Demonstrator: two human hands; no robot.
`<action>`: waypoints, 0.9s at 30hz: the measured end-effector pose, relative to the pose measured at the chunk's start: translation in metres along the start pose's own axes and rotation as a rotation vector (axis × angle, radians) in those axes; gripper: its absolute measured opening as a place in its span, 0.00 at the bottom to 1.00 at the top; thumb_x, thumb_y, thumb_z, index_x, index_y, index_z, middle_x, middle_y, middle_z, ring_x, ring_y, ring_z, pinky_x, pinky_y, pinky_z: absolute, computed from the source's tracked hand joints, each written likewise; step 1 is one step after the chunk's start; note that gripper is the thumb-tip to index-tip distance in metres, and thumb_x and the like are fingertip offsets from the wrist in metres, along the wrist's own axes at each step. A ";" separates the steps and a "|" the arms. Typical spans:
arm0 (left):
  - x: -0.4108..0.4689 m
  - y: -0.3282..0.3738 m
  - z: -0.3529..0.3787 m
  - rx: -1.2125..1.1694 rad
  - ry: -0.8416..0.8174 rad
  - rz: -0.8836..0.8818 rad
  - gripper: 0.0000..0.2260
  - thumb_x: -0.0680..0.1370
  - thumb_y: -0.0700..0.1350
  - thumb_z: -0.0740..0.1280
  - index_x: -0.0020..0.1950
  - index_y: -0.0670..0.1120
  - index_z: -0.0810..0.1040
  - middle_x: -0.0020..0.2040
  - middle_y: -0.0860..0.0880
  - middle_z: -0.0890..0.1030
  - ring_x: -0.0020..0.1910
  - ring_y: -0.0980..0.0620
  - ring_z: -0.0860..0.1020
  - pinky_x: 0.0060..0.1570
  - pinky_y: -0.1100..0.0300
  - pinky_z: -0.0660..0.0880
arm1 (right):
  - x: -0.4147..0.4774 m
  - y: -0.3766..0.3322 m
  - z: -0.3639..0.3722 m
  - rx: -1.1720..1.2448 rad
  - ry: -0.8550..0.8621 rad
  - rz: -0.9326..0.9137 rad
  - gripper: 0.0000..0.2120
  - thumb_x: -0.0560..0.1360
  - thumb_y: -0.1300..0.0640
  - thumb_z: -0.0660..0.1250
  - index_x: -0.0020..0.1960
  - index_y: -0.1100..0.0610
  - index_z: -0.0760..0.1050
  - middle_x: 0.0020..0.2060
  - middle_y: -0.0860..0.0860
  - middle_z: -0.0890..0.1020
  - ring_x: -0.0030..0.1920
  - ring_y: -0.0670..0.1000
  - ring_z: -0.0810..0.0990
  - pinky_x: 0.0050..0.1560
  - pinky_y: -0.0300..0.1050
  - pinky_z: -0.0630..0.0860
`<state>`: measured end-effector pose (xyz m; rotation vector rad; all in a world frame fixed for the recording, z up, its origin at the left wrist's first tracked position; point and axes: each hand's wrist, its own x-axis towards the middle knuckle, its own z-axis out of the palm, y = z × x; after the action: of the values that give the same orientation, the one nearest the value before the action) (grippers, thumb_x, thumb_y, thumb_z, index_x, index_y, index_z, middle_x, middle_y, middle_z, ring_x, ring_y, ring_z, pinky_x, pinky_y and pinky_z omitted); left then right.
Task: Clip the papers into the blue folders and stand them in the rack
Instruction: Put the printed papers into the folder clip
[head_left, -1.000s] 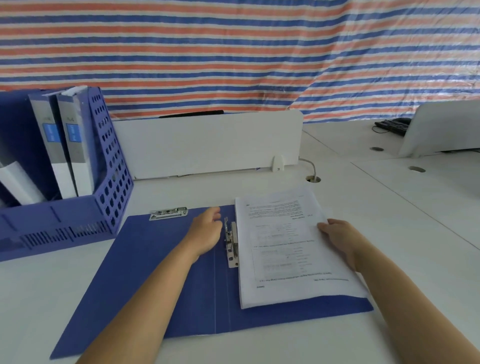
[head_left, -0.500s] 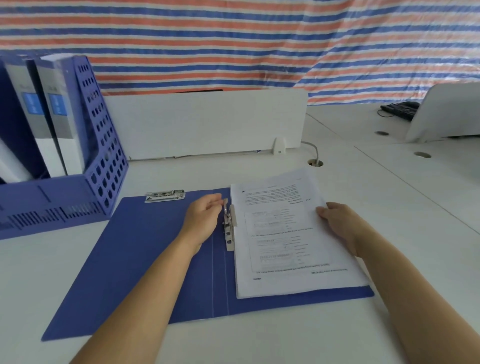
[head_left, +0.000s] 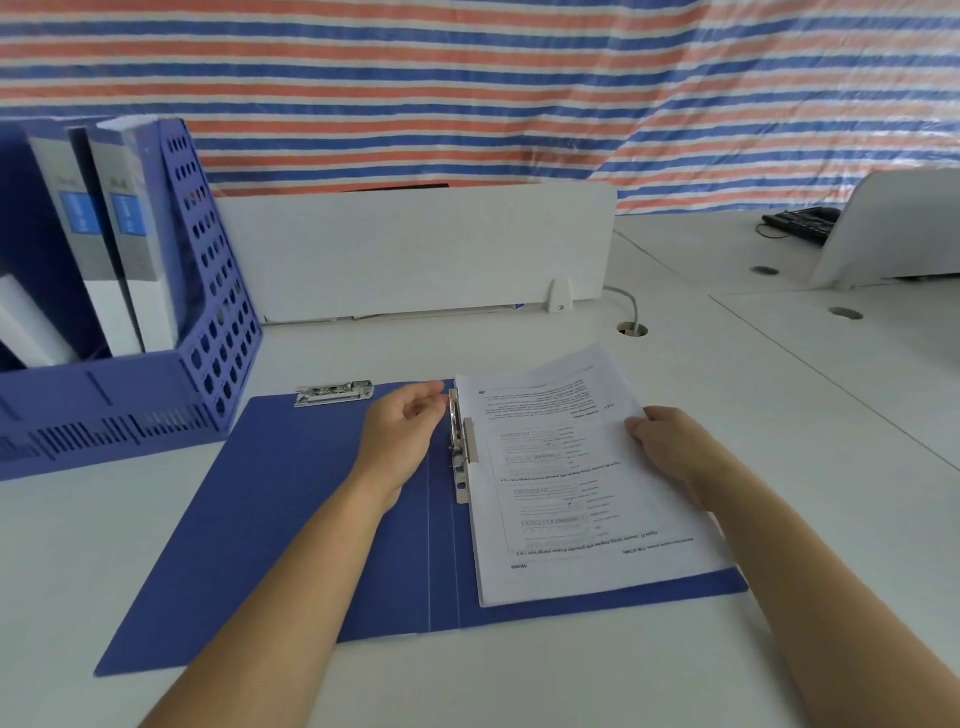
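Hands at the clip of an open blue folder

Fingers of the left hand (head_left: 402, 431) reached to the raised metal lever clip (head_left: 457, 441) beside the folder's spine, thumb and fingertips drawn close together at the top of the lever; whether they actually pinched it could not be told. The right hand (head_left: 670, 447) lay flat on the right edge of the stack of printed papers (head_left: 566, 483), fingers loosely spread, pressing the sheets down rather than gripping them. The papers sat on the right half of the open blue folder (head_left: 291, 509), their left edge against the clip, and the top sheets lifted slightly at the far corner. The folder lay spread flat on the white desk (head_left: 519, 670), with a second metal clamp (head_left: 334, 392) on the far edge of its left cover. To the far left stood a blue perforated file rack (head_left: 218, 312), holding two upright folders with grey-and-white spines (head_left: 130, 228) and a white item leaning beside them. A low white divider panel (head_left: 415, 249) ran behind the folder, and a striped tarpaulin (head_left: 467, 88) hung beyond it. A black keyboard (head_left: 802, 223) rested on the neighbouring desk at far right.
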<state>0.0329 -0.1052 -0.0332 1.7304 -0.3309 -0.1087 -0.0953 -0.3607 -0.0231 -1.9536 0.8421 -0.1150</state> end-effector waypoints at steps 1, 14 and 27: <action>-0.002 0.001 0.000 0.005 0.001 0.009 0.11 0.78 0.45 0.67 0.60 0.49 0.79 0.52 0.56 0.81 0.52 0.65 0.77 0.45 0.72 0.70 | 0.001 0.000 0.000 -0.012 0.003 -0.004 0.12 0.80 0.54 0.58 0.51 0.59 0.79 0.48 0.57 0.84 0.48 0.60 0.83 0.56 0.58 0.79; -0.038 0.005 -0.013 0.286 -0.027 0.294 0.07 0.77 0.43 0.69 0.52 0.53 0.82 0.47 0.60 0.83 0.44 0.67 0.78 0.42 0.74 0.73 | 0.003 0.002 -0.002 -0.095 0.009 -0.013 0.12 0.80 0.55 0.58 0.52 0.60 0.78 0.50 0.57 0.82 0.51 0.60 0.81 0.58 0.57 0.77; -0.065 -0.014 -0.029 0.921 -0.280 0.626 0.17 0.76 0.41 0.62 0.61 0.54 0.80 0.63 0.56 0.77 0.61 0.56 0.74 0.56 0.59 0.74 | 0.004 0.003 0.001 -0.126 0.031 -0.040 0.13 0.80 0.56 0.57 0.54 0.61 0.78 0.52 0.59 0.81 0.53 0.60 0.80 0.58 0.56 0.77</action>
<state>-0.0199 -0.0573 -0.0487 2.4154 -1.2611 0.3098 -0.0930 -0.3634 -0.0271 -2.0917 0.8485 -0.1191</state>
